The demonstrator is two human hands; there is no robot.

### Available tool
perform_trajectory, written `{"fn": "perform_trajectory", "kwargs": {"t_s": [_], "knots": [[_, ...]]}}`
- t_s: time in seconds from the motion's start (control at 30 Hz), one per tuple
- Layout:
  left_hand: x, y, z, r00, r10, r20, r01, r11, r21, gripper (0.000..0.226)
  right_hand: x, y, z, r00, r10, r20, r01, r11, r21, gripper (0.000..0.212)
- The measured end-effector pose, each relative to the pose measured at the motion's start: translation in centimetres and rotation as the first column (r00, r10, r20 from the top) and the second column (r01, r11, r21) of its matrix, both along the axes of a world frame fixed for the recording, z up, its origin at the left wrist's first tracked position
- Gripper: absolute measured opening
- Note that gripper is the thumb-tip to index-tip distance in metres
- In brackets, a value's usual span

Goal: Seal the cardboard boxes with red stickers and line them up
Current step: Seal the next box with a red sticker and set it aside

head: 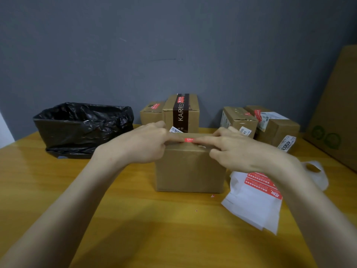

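Note:
A plain cardboard box (190,171) stands on the wooden table in front of me. A small red sticker (189,140) lies across its top seam. My left hand (143,145) rests on the box's top left edge, its fingertip pressing the sticker's left end. My right hand (239,149) lies on the top right edge, its fingertip on the sticker's right end. A white sheet with red stickers (258,192) lies on the table to the right of the box, partly under my right forearm.
Behind stand a tall box with dark tape (181,113), a small box (151,113) and two boxes at the right (239,118), (278,126), each with a red sticker. A bin lined with a black bag (83,128) sits at the left. Large cardboard (336,117) leans at the far right.

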State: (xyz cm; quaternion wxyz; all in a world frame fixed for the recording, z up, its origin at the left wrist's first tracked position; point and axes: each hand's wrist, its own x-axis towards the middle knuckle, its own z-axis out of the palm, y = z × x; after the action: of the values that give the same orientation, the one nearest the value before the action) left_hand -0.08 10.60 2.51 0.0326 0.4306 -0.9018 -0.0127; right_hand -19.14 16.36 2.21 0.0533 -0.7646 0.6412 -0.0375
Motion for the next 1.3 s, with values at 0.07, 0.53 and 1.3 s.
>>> {"fn": "perform_trajectory", "kwargs": {"t_s": [0.07,0.53,1.3], "knots": [[-0.2,0.2,-0.2,1.000,-0.006,0.025,0.006,1.000,-0.013,0.068,0.3,0.0,-0.1,1.000,0.003,-0.019,-0.003,1.000,-0.010,0.049],[0.7,-0.4,0.5,1.000,0.014,-0.007,-0.014,1.000,-0.003,0.052,-0.3,0.6,1.3,0.999,-0.031,0.023,0.031,0.999,0.027,0.035],[-1.3,0.9,-1.2,0.976,-0.004,0.218,0.082,0.932,-0.353,0.057,0.7,-0.5,-0.9,0.982,0.016,-0.187,-0.039,0.992,-0.120,0.061]]}}
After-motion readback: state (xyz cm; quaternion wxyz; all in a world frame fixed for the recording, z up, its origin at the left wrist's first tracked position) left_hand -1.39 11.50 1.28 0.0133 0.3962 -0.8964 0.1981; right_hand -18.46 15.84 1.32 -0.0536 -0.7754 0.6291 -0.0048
